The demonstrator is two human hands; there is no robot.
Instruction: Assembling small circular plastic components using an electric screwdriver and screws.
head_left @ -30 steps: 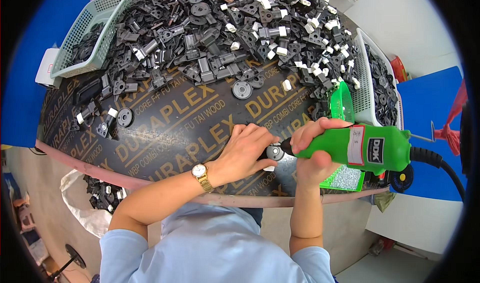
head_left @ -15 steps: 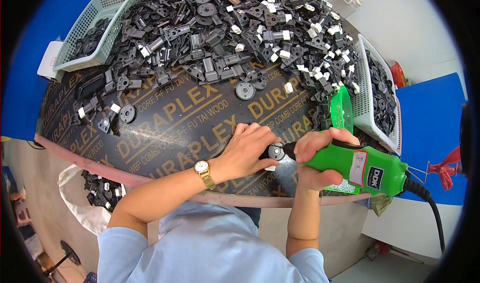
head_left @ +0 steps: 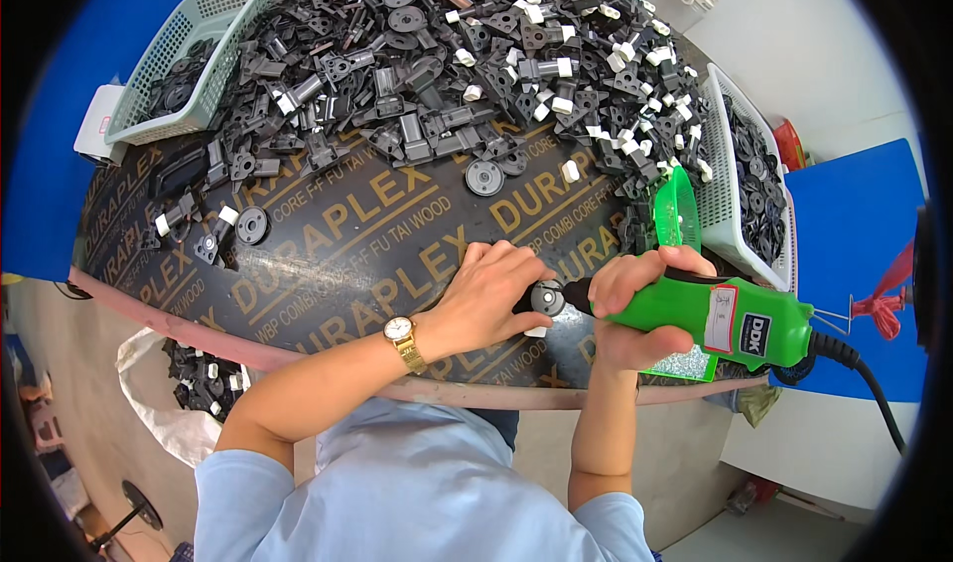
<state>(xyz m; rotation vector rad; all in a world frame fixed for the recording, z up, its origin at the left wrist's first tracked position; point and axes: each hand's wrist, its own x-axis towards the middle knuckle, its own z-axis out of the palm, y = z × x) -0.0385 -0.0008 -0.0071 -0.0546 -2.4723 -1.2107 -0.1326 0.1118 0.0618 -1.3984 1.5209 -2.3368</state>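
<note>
My right hand [head_left: 640, 314] is wrapped round a green electric screwdriver [head_left: 685, 316] lying nearly level, its cable trailing off to the right. The dark front end of the screwdriver meets a black plastic part with a round grey disc [head_left: 547, 298]. From the left, my left hand [head_left: 488, 299] grips this part against the dark table [head_left: 328, 299], near its front edge. Fingers cover much of the part, and a small white piece [head_left: 536, 332] shows just below it. Whether a screw sits at the screwdriver's tip is hidden.
A large heap of black plastic parts [head_left: 397, 75], several with white ends, covers the far table. Baskets stand at left [head_left: 189, 115] and right [head_left: 735, 210]. A green strainer [head_left: 677, 210] and a green tray of small shiny pieces [head_left: 687, 365] are near the screwdriver. A white sack [head_left: 164, 403] holds parts below.
The screwdriver's rear end has swung slightly up and right, and its cable has shifted right. My left hand and the part stay almost where they were.
</note>
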